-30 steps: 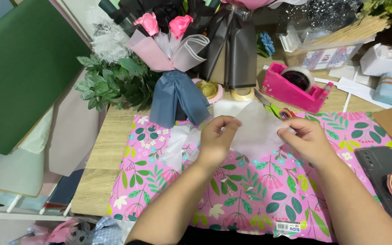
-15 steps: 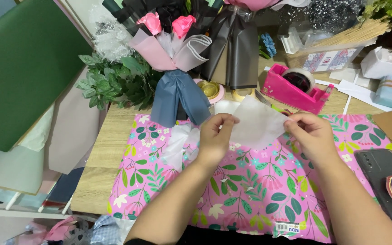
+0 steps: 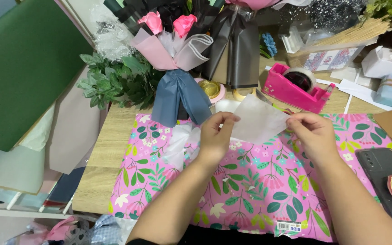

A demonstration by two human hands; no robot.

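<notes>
Above the pink floral mat [image 3: 268, 190], the left hand [image 3: 216, 138] and right hand [image 3: 311, 134], now slightly farther apart, pinch opposite edges of a white tissue sheet [image 3: 259, 120], pulling it flatter than a moment earlier.

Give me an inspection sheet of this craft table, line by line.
Surface: wooden table under a pink floral paper sheet.
Job's things: white translucent tissue sheet, held at both ends.
Clutter: pink tape dispenser, pink-rose bouquet in pink and blue wrap, dark phone.
Grippers: left hand and right hand pinch the tissue.
Cables: nothing seen.
Surroundings: green paper board, leafy green sprigs.
</notes>
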